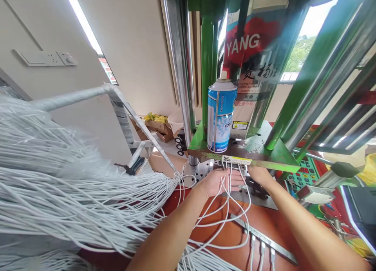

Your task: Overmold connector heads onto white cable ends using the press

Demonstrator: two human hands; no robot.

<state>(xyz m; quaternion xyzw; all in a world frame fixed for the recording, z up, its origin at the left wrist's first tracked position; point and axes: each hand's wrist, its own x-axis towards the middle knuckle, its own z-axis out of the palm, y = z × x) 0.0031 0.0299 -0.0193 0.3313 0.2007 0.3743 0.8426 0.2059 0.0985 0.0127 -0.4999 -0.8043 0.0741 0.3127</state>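
Observation:
My left hand (221,182) is under the press's green plate, palm up with its fingers stretched out. Several white cables (228,198) run across the palm and fingers, their upper ends going in under the plate at the metal mould (216,167). My right hand (258,175) reaches under the same plate from the right; its fingers are hidden behind the plate's edge. Below the hands, a metal bar (264,237) lies on the red-orange table (214,206). Several cable ends with light connectors (263,246) sit along that bar.
A blue-and-white spray can (222,116) stands on the green plate (276,160) above my hands. Large bundles of white cable (96,196) fill the left side beside a wrapped white frame (138,122). A green control panel (307,177) is at the right.

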